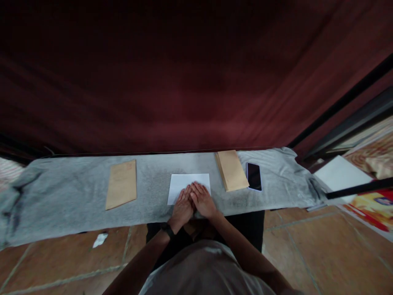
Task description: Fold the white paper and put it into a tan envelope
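Note:
A white sheet of paper [181, 181] lies in the middle of the grey cloth-covered table, before my body. Flat on its near part rests my left hand [183, 207], fingers stretched forward and a dark band on the wrist. Beside it, touching at the fingertips and thumbs, my right hand [203, 200] also lies flat on the paper. Neither hand grips anything. To the left is a brown envelope [122, 184]. A stack of brown envelopes [233, 170] sits to the right of the paper.
A phone with a dark screen [254, 177] lies right of the envelope stack. The grey cloth [76, 196] covers the narrow table. Behind it hangs a dark red curtain [190, 102]. A white scrap [100, 240] is on the tiled floor; a white board-like item [344, 176] stands at the right.

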Tool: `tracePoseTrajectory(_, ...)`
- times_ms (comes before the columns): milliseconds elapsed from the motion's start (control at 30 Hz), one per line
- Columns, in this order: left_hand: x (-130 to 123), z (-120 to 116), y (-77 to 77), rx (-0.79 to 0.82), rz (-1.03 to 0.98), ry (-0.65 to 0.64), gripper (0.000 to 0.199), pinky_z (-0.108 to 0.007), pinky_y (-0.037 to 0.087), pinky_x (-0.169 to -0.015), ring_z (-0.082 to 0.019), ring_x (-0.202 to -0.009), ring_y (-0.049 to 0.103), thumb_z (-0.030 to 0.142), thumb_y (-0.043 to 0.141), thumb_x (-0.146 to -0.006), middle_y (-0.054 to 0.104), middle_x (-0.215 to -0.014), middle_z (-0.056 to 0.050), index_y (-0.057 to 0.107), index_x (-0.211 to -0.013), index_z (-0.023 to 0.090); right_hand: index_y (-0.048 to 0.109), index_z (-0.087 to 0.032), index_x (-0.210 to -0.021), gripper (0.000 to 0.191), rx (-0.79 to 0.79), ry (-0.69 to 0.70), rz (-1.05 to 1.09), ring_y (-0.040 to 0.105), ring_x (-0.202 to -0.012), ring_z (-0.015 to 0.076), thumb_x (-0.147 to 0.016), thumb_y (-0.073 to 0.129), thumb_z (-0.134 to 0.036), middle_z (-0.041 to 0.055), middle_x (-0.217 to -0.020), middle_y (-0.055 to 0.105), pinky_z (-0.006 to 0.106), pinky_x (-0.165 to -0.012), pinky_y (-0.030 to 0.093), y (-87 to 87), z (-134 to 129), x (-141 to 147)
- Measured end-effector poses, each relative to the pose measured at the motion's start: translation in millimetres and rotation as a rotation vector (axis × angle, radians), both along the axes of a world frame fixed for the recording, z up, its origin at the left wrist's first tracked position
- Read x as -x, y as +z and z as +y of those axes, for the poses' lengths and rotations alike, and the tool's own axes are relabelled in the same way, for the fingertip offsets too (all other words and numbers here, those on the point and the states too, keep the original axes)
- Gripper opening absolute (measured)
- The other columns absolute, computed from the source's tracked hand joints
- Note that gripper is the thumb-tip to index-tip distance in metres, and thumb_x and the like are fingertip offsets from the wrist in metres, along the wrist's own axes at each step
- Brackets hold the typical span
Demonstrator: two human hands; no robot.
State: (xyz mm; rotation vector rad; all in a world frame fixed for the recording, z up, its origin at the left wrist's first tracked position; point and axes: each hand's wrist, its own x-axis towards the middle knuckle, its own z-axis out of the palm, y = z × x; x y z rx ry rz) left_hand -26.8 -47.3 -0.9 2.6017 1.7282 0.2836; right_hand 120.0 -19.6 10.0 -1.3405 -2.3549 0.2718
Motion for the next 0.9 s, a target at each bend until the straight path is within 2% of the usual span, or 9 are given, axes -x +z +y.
tracePoseTrajectory(100,12,-3,-2.1,-0.017,0.002,0.026,0.054,-0.045,0.029,-0.124,-0.024,-0.151,0.032,0.024,0.034,-0.101,0.041,-0.159,-0.014,0.041,-0.152,0.008,0.044,-0.019,-0.152,0.048,-0.029,-0.017,-0.041,0.04,-0.147,0.0206,-0.107,0.039,-0.035,0.0074,-0.158,0.045,0.044,-0.123,0.03,-7.7,-1,-2)
tracePoseTrajectory(233,30,-10,0.7,-0.039,-0.023,0.074,0.056,-0.046,0.03,-0.124,-0.024,-0.152,0.031,0.033,0.032,-0.103,0.039,-0.161,-0.013,0.039,-0.154,0.011,0.042,-0.017,-0.153,0.052,-0.061,-0.064,-0.091,0.039,-0.147,0.0238,-0.106,0.041,-0.037,0.0095,-0.16,0.042,0.046,-0.122,0.028,-14.7,-4,-17)
tracePoseTrajectory(367,44,-16,-0.3,-0.045,-0.044,0.167,0.058,-0.048,0.034,-0.121,-0.027,-0.149,0.037,0.035,0.029,-0.103,0.042,-0.158,-0.016,0.041,-0.153,0.008,0.041,-0.014,-0.154,0.055,-0.076,-0.145,-0.117,0.04,-0.146,0.0257,-0.105,0.042,-0.039,0.0116,-0.159,0.042,0.045,-0.121,0.028,-18.4,-4,-33)
tracePoseTrajectory(467,47,-16,0.9,-0.078,-0.047,0.271,0.059,-0.053,0.031,-0.121,-0.031,-0.147,0.039,0.033,0.028,-0.102,0.043,-0.156,-0.021,0.042,-0.151,0.003,0.041,-0.012,-0.154,0.055,-0.087,-0.193,-0.13,0.042,-0.145,0.0268,-0.105,0.041,-0.039,0.0124,-0.158,0.043,0.045,-0.12,0.028,-21.6,-5,-42)
tracePoseTrajectory(567,33,-7,6.7,-0.111,-0.058,0.315,0.06,-0.055,0.026,-0.123,-0.033,-0.15,0.033,0.033,0.029,-0.102,0.04,-0.157,-0.023,0.04,-0.151,0.0,0.041,-0.011,-0.153,0.055,-0.104,-0.208,-0.14,0.042,-0.144,0.0271,-0.105,0.04,-0.037,0.0127,-0.158,0.043,0.045,-0.12,0.028,-24.2,-7,-47)
tracePoseTrajectory(667,6,12,11.3,-0.079,-0.096,0.184,0.059,-0.048,0.027,-0.124,-0.026,-0.152,0.029,0.03,0.03,-0.102,0.038,-0.16,-0.018,0.034,-0.155,0.005,0.041,-0.011,-0.153,0.055,-0.13,-0.218,-0.142,0.043,-0.144,0.0269,-0.104,0.04,-0.037,0.013,-0.157,0.045,0.044,-0.12,0.027,-25.5,-8,-47)
tracePoseTrajectory(767,-18,33,10.3,-0.038,-0.095,0.097,0.058,-0.046,0.027,-0.125,-0.024,-0.153,0.029,0.029,0.03,-0.102,0.039,-0.16,-0.015,0.034,-0.155,0.007,0.041,-0.012,-0.153,0.056,-0.163,-0.215,-0.141,0.044,-0.143,0.0263,-0.104,0.041,-0.038,0.0135,-0.155,0.048,0.044,-0.12,0.027,-25.9,-8,-46)
tracePoseTrajectory(900,-19,50,6.4,-0.036,-0.084,0.11,0.059,-0.047,0.026,-0.125,-0.025,-0.152,0.029,0.034,0.032,-0.103,0.04,-0.16,-0.016,0.036,-0.154,0.007,0.042,-0.011,-0.153,0.055,-0.168,-0.209,-0.141,0.044,-0.143,0.0261,-0.104,0.042,-0.037,0.0143,-0.155,0.048,0.043,-0.12,0.027,-24.6,-8,-47)
